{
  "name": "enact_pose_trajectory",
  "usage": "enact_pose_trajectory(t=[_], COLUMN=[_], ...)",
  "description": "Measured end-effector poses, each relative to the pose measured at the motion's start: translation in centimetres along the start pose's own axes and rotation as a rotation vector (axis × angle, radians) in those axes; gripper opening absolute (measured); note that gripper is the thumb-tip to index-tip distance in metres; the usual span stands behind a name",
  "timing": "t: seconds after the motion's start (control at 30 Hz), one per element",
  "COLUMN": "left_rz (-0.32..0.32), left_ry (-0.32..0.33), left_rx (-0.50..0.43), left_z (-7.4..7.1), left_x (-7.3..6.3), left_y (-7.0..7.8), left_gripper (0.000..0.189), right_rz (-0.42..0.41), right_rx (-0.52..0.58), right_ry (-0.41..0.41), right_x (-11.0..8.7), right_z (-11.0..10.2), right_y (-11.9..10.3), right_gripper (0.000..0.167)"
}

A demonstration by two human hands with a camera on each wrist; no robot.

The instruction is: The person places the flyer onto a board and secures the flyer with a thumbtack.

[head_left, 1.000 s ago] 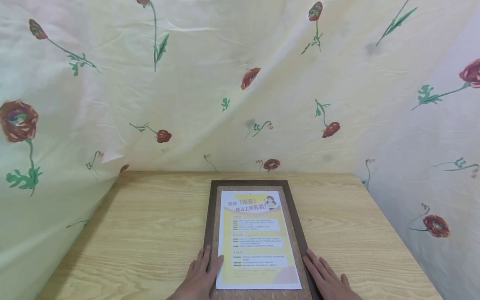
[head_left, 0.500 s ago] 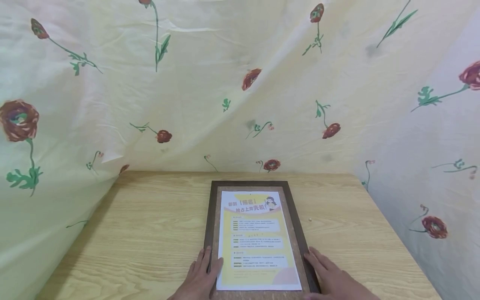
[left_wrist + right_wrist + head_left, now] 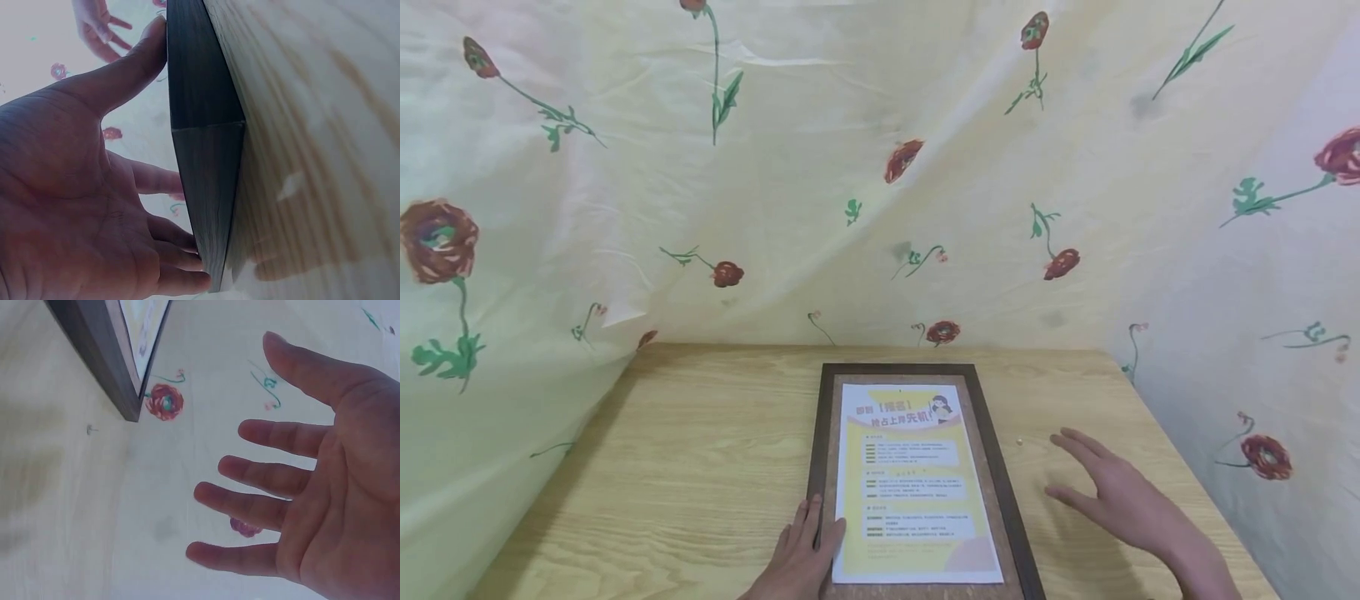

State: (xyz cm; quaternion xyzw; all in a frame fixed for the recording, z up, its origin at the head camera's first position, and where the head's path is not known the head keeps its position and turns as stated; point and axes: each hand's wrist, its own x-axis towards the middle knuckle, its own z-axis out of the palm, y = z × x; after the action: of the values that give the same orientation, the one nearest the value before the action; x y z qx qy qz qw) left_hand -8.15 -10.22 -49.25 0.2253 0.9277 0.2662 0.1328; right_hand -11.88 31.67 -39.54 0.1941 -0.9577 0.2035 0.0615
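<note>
A dark-framed cork board [image 3: 1011, 517] lies flat on the wooden table, with a yellow and white printed sheet [image 3: 913, 492] on its face. A small dark spot, perhaps a pin, marks the sheet's top edge. My left hand [image 3: 797, 550] rests at the board's lower left side, thumb over the face and straight fingers along the frame. The left wrist view shows the frame's dark side [image 3: 209, 162] beside that hand. Above the table to the right, my right hand [image 3: 1123, 504] is off the board, fingers spread and holding nothing. A small pushpin [image 3: 91, 430] lies near its fingertips.
The wood-grain table [image 3: 700, 450] extends on both sides of the board. A pale cloth [image 3: 790, 208] printed with red flowers hangs behind it and down both sides.
My right hand has let go of the board's right edge and moved up and to the right, toward the pushpin. The left hand and the board have stayed in place.
</note>
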Motion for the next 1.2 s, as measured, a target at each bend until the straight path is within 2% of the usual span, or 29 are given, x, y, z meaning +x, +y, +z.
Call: enact_pose_trajectory(t=[0.23,0.47,0.83,1.03,1.2], left_rz=[-0.019,-0.028,-0.017,-0.005,-0.003], left_ry=[-0.006,-0.009,-0.003,0.0,0.001], left_rx=[-0.003,-0.005,-0.021,-0.018,-0.011], left_z=[0.0,0.0,-0.1,0.0,0.0], left_x=[0.0,0.0,0.1,0.1,0.1], left_y=[0.0,0.0,0.0,0.0,0.0], left_gripper=[0.114,0.115,0.115,0.116,0.116], right_rz=[0.023,0.053,0.072,0.088,0.112], right_rx=[0.03,0.077,0.135,0.184,0.224], right_ry=[0.008,-0.017,-0.005,-0.007,-0.022], right_x=[1.8,3.5,5.8,6.4,6.7], right_z=[-0.8,-0.4,2.3,4.1,5.3], right_y=[1.0,2.4,5.4,6.9,7.2], right_gripper=[0.061,0.057,0.051,0.046,0.049])
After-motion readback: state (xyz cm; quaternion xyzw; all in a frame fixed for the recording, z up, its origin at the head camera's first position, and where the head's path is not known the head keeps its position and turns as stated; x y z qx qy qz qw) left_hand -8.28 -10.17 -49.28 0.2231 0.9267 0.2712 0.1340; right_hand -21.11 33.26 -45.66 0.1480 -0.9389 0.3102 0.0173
